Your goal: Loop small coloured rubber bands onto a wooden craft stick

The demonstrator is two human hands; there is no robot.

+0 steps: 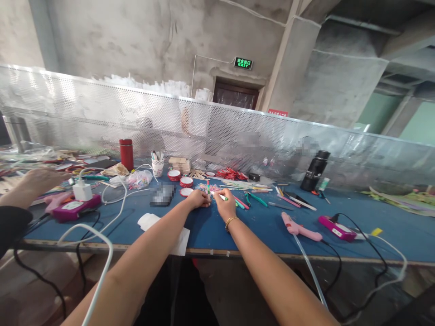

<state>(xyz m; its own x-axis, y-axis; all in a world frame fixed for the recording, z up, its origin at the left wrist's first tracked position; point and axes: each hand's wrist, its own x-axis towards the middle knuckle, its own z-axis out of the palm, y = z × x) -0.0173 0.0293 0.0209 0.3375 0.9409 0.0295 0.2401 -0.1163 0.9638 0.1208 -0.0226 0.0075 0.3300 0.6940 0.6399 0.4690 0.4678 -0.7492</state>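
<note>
Both my arms reach out over a blue table (258, 226). My left hand (198, 199) is closed, its fingers pinched on a thin red and green craft stick (208, 189) that stands nearly upright. My right hand (224, 203), with a gold bracelet on the wrist, is closed on a white and green stick (222, 197) right beside it. The two hands almost touch. A pile of small coloured bits (207, 186) lies just beyond them.
A pink glue gun (299, 227) lies right of my arms, near a purple device (336, 228). Red tape rolls (180, 179), a red flask (127, 154), a black bottle (314, 171), pliers (254, 198) and cables crowd the table. Another person's hand (41, 179) rests at far left. A perforated metal screen (220, 131) stands behind.
</note>
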